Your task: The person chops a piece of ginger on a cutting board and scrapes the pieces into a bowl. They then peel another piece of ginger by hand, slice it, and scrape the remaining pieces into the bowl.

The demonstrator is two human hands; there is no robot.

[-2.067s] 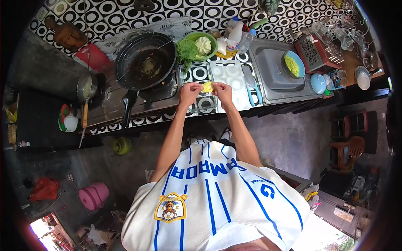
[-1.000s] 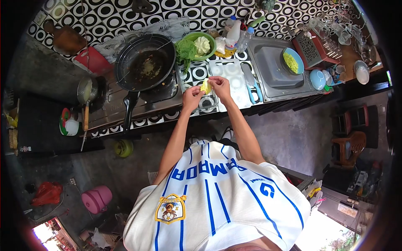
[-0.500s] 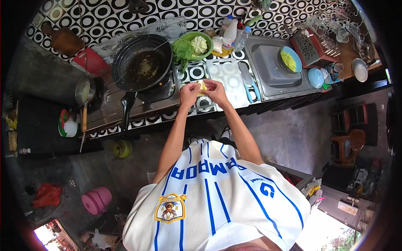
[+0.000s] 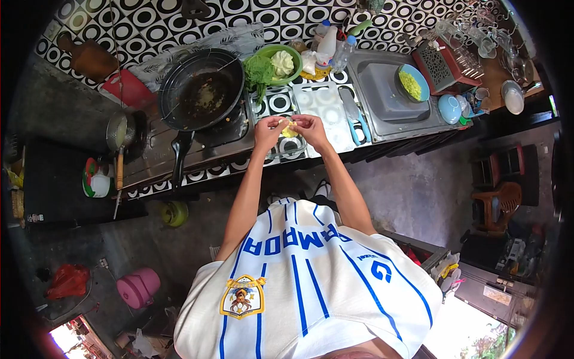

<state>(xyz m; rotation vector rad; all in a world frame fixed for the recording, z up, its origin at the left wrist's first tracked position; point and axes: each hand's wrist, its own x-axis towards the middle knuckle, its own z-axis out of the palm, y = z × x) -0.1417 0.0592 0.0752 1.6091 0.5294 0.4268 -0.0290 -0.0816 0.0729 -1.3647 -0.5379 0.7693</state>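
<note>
Head view: right of the wok, left hand and right hand pinch a yellow piece between them.

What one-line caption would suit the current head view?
Left hand and right hand pinch a yellow piece over a tiled counter, between a black wok and a sink.

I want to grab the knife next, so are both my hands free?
No, your left hand and right hand are holding a piece of yellow food between their fingers.
</note>
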